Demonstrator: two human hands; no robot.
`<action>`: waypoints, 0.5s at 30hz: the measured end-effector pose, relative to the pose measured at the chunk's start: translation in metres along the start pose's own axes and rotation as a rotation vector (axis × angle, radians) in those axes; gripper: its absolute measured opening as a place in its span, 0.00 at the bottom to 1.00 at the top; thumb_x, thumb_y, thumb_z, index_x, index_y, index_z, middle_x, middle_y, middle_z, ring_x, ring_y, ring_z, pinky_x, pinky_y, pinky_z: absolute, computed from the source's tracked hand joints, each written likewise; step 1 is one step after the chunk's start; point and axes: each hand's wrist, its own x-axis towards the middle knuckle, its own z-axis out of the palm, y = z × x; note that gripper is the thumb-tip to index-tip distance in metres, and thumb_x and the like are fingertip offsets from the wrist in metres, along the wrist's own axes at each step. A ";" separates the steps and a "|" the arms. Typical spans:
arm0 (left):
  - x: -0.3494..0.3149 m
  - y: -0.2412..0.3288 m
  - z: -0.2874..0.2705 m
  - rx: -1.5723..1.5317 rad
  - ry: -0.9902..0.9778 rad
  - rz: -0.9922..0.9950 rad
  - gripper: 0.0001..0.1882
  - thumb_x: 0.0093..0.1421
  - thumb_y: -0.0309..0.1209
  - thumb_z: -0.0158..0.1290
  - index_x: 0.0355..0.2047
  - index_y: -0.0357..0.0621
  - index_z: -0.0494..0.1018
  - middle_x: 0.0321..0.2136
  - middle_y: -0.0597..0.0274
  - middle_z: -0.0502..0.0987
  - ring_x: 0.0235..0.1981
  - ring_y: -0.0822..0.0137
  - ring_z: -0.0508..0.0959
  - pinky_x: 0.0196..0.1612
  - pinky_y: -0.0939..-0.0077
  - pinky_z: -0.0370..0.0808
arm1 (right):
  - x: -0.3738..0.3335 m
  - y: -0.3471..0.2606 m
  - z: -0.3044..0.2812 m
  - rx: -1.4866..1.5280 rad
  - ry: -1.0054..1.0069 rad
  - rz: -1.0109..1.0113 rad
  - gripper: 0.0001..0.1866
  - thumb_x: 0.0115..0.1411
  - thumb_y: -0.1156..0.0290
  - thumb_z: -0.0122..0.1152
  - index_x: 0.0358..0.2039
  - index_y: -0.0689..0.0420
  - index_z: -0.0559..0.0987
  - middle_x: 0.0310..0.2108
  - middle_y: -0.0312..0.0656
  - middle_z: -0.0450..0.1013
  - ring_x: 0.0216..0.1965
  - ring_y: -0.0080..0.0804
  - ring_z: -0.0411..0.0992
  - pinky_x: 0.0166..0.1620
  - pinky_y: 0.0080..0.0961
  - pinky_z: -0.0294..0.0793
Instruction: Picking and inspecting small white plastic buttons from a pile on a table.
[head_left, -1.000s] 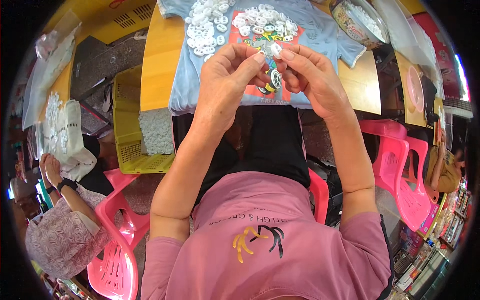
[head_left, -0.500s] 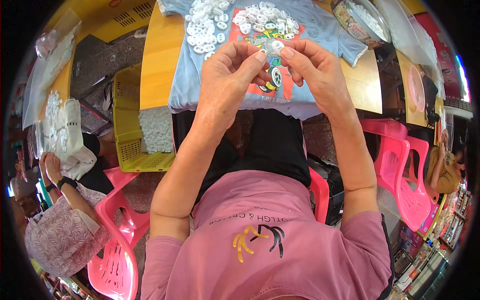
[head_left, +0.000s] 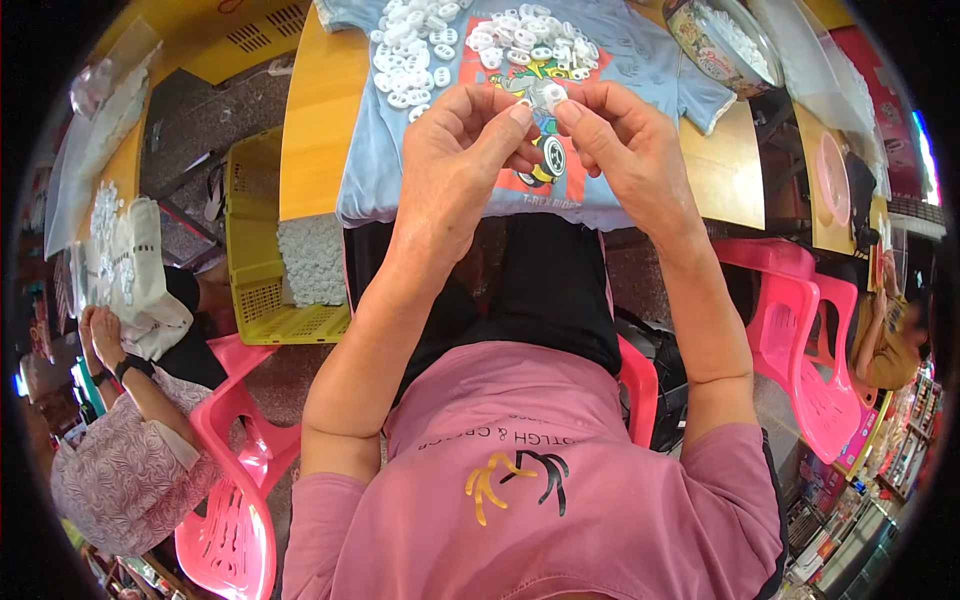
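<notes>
My right fingers (head_left: 568,113) pinch a white piece (head_left: 553,93) just right of the white sliver (head_left: 524,102) my left fingers (head_left: 519,115) pinch.

Pale capitals (head_left: 553,200) are being displayed along the bottom of the cartoon print on the blue T-shirt (head_left: 375,175). Across the chest of the pink shirt (head_left: 440,550), dark lettering (head_left: 490,434) is being carried in a main line with a smaller one, beside a yellow-and-black emblem (head_left: 483,490). Slanted script (head_left: 714,62) is being borne by the round tub's side (head_left: 690,38).
</notes>
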 end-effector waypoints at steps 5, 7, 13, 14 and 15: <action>0.000 0.001 0.000 0.013 -0.015 0.004 0.09 0.60 0.27 0.54 0.36 0.33 0.72 0.29 0.58 0.77 0.28 0.72 0.78 0.33 0.80 0.75 | 0.002 0.001 -0.003 0.140 -0.052 0.039 0.12 0.60 0.68 0.62 0.40 0.63 0.78 0.26 0.32 0.72 0.25 0.14 0.66 0.29 0.13 0.65; 0.000 0.001 0.001 0.016 -0.014 0.010 0.09 0.60 0.27 0.54 0.35 0.33 0.72 0.29 0.59 0.77 0.28 0.73 0.77 0.33 0.80 0.75 | 0.004 0.002 -0.005 0.186 -0.059 0.053 0.11 0.59 0.70 0.63 0.39 0.63 0.77 0.27 0.33 0.73 0.25 0.15 0.67 0.30 0.14 0.67; -0.001 0.003 0.000 0.067 -0.050 0.010 0.09 0.60 0.28 0.54 0.35 0.32 0.72 0.27 0.59 0.77 0.28 0.73 0.77 0.33 0.79 0.75 | 0.005 -0.002 -0.006 0.293 -0.066 0.020 0.09 0.57 0.74 0.65 0.37 0.62 0.76 0.28 0.36 0.74 0.25 0.18 0.70 0.30 0.16 0.70; -0.001 0.003 0.001 0.067 -0.051 0.009 0.09 0.60 0.28 0.54 0.35 0.32 0.72 0.27 0.59 0.77 0.28 0.73 0.77 0.33 0.79 0.75 | 0.005 -0.003 -0.006 0.312 -0.065 0.001 0.09 0.57 0.75 0.65 0.37 0.62 0.75 0.28 0.37 0.74 0.26 0.18 0.70 0.30 0.16 0.70; -0.001 0.004 0.002 0.068 -0.051 0.005 0.09 0.60 0.28 0.54 0.35 0.32 0.72 0.27 0.59 0.77 0.28 0.73 0.77 0.33 0.79 0.75 | 0.005 -0.003 -0.006 0.312 -0.064 0.002 0.09 0.57 0.75 0.65 0.37 0.62 0.75 0.28 0.37 0.74 0.26 0.18 0.70 0.30 0.16 0.70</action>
